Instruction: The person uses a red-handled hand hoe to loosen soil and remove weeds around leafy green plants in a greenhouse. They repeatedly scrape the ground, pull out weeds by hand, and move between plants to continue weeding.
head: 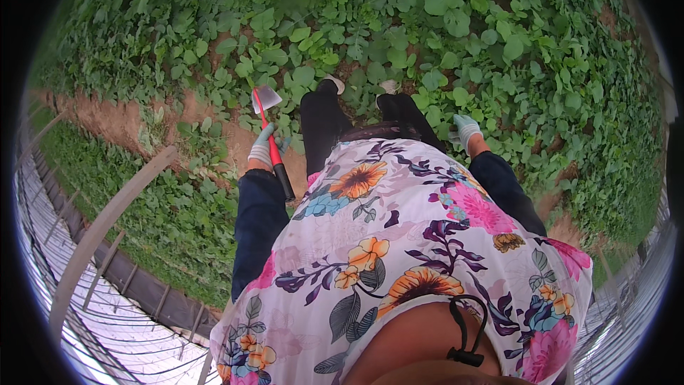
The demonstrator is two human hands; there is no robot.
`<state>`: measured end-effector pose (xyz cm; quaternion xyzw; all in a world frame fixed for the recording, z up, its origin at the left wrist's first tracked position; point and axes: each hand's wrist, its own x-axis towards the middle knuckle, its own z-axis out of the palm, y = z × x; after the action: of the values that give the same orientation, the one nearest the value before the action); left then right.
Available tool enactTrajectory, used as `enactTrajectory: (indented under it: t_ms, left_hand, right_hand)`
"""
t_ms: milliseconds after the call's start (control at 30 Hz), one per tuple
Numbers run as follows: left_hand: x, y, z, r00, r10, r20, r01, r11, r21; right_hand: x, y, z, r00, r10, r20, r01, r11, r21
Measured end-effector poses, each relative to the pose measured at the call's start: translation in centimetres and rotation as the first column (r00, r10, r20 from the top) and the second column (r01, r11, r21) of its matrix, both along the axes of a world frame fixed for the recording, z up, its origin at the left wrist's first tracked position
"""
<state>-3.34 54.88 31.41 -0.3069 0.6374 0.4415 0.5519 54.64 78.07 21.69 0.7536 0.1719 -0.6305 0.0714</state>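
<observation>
A short-handled hoe (273, 148) with a red shaft and a black end grip is in my left hand (262, 148), which wears a pale green and white work glove. Its flat metal blade (268, 98) points forward, over low leaves. My right hand (467, 131), gloved the same way, hangs beside my right leg above the plants. No object shows in it, and its thumb and fingers look apart. Between the hands are my dark trousers (323, 123) and light shoes (335, 84), with leafy green plants (352, 37) around the feet.
Dense leafy crop spreads ahead and to both sides. A strip of bare soil (107, 117) runs along the left, with another planted bed (155, 224) beyond it. A curved greenhouse post (107, 224) rises at the left, near the ribbed plastic covering (133, 326).
</observation>
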Motion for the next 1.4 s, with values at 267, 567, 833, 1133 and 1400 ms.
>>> enactTrajectory:
  t_ms: [267,567,833,1133,1400]
  left_hand:
    - [-11.3,1.7,-5.0,0.997,-0.011,0.07,0.012,1.0,-0.012]
    - [-23.5,6.1,-8.8,0.991,-0.057,0.124,0.052,0.998,0.045]
    - [-24.9,8.4,-11.4,0.997,0.0,0.083,-0.013,0.989,0.148]
    - [-25.0,9.3,-15.0,0.98,0.107,0.166,-0.14,0.969,0.203]
    - [-21.1,10.4,-30.6,0.973,0.231,0.02,-0.23,0.948,0.222]
  right_hand:
    - [-10.8,-1.1,1.9,0.999,0.024,0.027,-0.023,1.0,-0.003]
    - [-22.9,-6.3,8.3,0.924,0.303,0.232,-0.362,0.888,0.283]
    - [-25.0,-3.6,6.1,0.927,0.299,0.226,-0.33,0.936,0.118]
    - [-32.8,2.8,4.1,0.485,0.709,0.512,-0.847,0.526,0.076]
    - [-42.0,5.6,-20.0,-0.019,1.0,-0.009,-0.998,-0.018,0.058]
